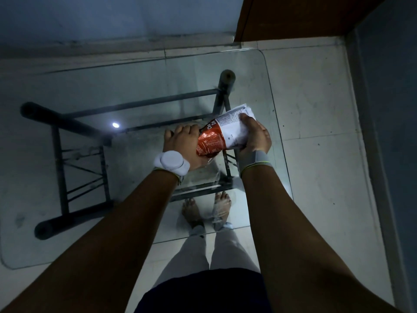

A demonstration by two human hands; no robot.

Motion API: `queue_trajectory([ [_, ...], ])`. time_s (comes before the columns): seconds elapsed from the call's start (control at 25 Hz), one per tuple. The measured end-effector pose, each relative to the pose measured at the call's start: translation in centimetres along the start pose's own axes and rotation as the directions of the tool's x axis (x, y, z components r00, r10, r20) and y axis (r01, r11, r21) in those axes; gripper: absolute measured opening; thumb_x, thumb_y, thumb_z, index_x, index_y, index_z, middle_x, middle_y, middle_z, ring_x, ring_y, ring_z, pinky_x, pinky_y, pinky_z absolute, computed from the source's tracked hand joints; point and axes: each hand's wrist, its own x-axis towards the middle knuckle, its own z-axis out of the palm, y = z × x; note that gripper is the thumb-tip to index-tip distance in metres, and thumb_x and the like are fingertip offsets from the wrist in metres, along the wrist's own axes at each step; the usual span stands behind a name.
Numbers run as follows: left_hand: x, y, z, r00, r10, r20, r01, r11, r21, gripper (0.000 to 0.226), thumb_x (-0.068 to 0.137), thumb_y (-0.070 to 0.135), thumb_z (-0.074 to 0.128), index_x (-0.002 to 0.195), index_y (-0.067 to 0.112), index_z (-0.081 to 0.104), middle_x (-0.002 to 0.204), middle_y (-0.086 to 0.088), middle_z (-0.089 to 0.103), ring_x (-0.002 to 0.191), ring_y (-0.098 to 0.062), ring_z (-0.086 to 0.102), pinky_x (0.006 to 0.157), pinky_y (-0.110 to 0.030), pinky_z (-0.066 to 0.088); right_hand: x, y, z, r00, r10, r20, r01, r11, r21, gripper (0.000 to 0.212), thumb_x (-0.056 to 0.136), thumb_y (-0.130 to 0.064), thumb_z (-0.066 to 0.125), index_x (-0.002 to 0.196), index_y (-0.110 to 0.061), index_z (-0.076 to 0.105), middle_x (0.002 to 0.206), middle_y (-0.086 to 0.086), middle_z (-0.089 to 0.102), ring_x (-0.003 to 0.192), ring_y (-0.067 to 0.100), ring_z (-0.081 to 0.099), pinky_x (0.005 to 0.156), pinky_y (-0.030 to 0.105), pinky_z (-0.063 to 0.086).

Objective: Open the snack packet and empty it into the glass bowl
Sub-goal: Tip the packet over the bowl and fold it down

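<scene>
The snack packet (pixel 222 134), orange-red at one end and white at the other, is held tilted above the glass table (pixel 252 71). My left hand (pixel 182 146), wearing a white wrist device, is closed around the packet's lower orange end. My right hand (pixel 256 134) grips the upper white end. A shiny crumpled bit shows under the orange end. Below the hands, a faint clear shape that looks like the glass bowl (pixel 218 211) distorts the view of my foot; its outline is hard to make out.
The table's dark metal frame (pixel 65 123) and the tiled floor show through the glass. A lamp reflection (pixel 115 125) glints left of my hands. A brown wooden cabinet (pixel 293 16) stands at the back right. My bare feet are under the table's near edge.
</scene>
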Motion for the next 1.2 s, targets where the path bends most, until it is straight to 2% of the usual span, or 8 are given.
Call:
queue_trajectory([
  [0.2,0.0,-0.8,1.1,0.997,-0.037,-0.064,0.034,0.998,-0.050,0.072,0.068,0.048,0.072,0.128,0.019,0.045,0.132,-0.010,0.053,0.122,-0.032,0.042,0.101,-0.043,0.031,-0.4,0.3,0.4,0.994,-0.101,0.044,0.101,0.995,0.001,0.024,0.058,-0.005,0.086,0.068,-0.011,0.066,0.087,0.016,0.068,0.079,0.030,0.064,0.077,0.049,0.057],
  [0.36,-0.4,-1.9,2.2,0.983,-0.153,-0.099,0.145,0.986,-0.085,0.074,0.063,0.044,0.078,0.128,0.025,0.048,0.141,-0.014,0.036,0.129,-0.037,0.030,0.104,-0.047,0.028,-2.3,0.6,1.0,0.937,-0.322,0.133,0.343,0.920,-0.188,0.033,0.060,-0.010,0.087,0.070,-0.020,0.058,0.085,0.008,0.060,0.075,0.020,0.056,0.074,0.034,0.052],
  [0.56,-1.1,-2.8,4.4,0.942,-0.329,-0.061,0.307,0.922,-0.237,0.081,0.064,0.051,0.075,0.135,0.029,0.042,0.157,-0.013,0.015,0.143,-0.038,0.013,0.113,-0.048,0.017,-5.7,2.2,1.5,0.711,-0.537,0.454,0.702,0.506,-0.501,0.054,0.062,-0.028,0.081,0.110,-0.019,0.059,0.114,0.013,0.056,0.094,0.020,0.060,0.083,0.029,0.053],
  [0.76,-2.2,-2.4,3.9,0.927,-0.338,-0.162,0.238,0.864,-0.444,0.095,0.058,0.064,0.049,0.141,0.023,0.032,0.152,-0.009,0.034,0.140,-0.030,0.029,0.113,-0.046,0.028,-8.4,2.9,1.6,0.546,-0.383,0.745,0.827,0.106,-0.552,0.064,0.076,-0.034,0.071,0.135,-0.017,0.050,0.123,0.013,0.049,0.111,0.031,0.055,0.088,0.040,0.053],
  [0.88,-1.3,-0.7,2.3,0.911,-0.365,-0.194,0.018,0.503,-0.864,0.054,0.089,0.047,0.043,0.131,0.014,0.049,0.115,-0.005,0.068,0.113,-0.021,0.060,0.093,-0.035,0.052,-9.1,3.2,1.8,0.493,-0.348,0.797,0.828,-0.093,-0.553,0.073,0.080,-0.050,0.065,0.142,-0.017,0.043,0.130,0.013,0.050,0.117,0.032,0.051,0.096,0.043,0.049],
  [1.0,-2.2,0.3,0.0,0.937,-0.322,-0.137,-0.175,-0.090,-0.980,0.037,0.092,0.035,0.033,0.112,0.013,0.055,0.105,-0.001,0.073,0.093,-0.009,0.070,0.079,-0.021,0.056,-9.2,2.4,2.1,0.492,-0.259,0.831,0.807,-0.221,-0.547,0.086,0.084,-0.065,0.051,0.152,-0.020,0.024,0.154,0.008,0.035,0.141,0.028,0.032,0.112,0.045,0.032],
  [1.12,-2.7,3.5,-1.3,0.912,-0.356,-0.202,-0.293,-0.225,-0.929,0.074,0.079,0.056,0.051,0.134,0.009,0.034,0.148,-0.012,0.036,0.127,-0.009,0.052,0.108,-0.028,0.041,-9.2,2.0,1.7,0.382,-0.237,0.893,0.815,-0.369,-0.447,0.092,0.086,-0.068,0.042,0.154,-0.014,0.012,0.163,0.007,0.017,0.151,0.023,0.010,0.123,0.046,0.012],
  [1.2,-4.5,6.9,-1.7,0.838,-0.411,-0.358,-0.529,-0.456,-0.716,0.099,0.081,0.070,0.038,0.148,0.006,0.006,0.161,-0.011,0.002,0.149,-0.021,0.007,0.123,-0.039,0.000,-9.2,2.5,0.9,0.250,-0.279,0.927,0.794,-0.488,-0.361,0.094,0.086,-0.068,0.040,0.153,-0.009,0.013,0.162,0.013,0.018,0.151,0.026,0.010,0.123,0.048,0.010],
])
